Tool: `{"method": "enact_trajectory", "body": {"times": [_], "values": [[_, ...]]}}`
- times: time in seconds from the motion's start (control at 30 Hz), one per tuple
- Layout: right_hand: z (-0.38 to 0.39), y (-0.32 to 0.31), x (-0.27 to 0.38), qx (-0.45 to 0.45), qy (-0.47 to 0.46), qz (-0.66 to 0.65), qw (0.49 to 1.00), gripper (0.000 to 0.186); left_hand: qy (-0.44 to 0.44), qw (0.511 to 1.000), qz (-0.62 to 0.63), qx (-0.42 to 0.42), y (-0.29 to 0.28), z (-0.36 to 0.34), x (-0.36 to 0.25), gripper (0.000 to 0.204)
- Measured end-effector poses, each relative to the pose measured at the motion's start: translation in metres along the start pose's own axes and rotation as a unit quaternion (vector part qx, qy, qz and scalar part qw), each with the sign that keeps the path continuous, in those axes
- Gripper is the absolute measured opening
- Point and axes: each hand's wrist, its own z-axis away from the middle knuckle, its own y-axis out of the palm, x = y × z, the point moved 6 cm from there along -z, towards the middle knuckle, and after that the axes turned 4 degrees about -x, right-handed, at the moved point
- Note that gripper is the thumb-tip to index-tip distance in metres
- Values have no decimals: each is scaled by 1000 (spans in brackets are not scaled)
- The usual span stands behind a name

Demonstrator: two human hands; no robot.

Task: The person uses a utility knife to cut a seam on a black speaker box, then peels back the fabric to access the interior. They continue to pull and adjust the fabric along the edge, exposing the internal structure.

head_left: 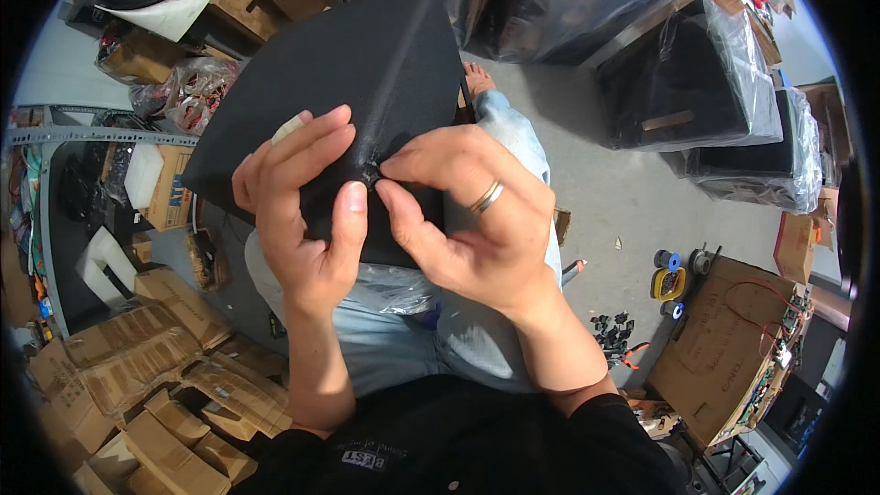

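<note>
A large black box with a textured surface (312, 64), shaped like a speaker cabinet, rests tilted over my lap with one corner toward me. At that corner sits a small black piece (370, 172), mostly hidden by fingers; its exact kind is unclear. My right hand (486, 220), with a ring on one finger, pinches this piece between thumb and forefinger. Against the box on the other side lies my left hand (298, 206), its fingers stretched out and its thumb apart beside the piece. A light strip wraps one left finger. Clear plastic (394, 289) shows under the box.
Plastic-wrapped black boxes (687, 82) stand at the far right. On the floor to the right lie wire spools (672, 310), small black parts (616, 335) and red-handled pliers (632, 357). Cardboard (156, 348) piles up at left, near a metal shelf (101, 135).
</note>
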Motion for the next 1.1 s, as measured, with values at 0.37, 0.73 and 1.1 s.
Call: {"method": "enact_trajectory", "body": {"times": [0.37,0.73,1.1], "values": [[-10,-8,27,54,-17,214,975,28,-3,999,-21,26,13,-10,-10,34],[-26,-17,31,71,13,376,924,18,2,998,-21,54,40,-19,-27,40],[-32,-21,17,77,-4,331,940,16,-3,998,-37,55,43,-15,-28,36]]}}
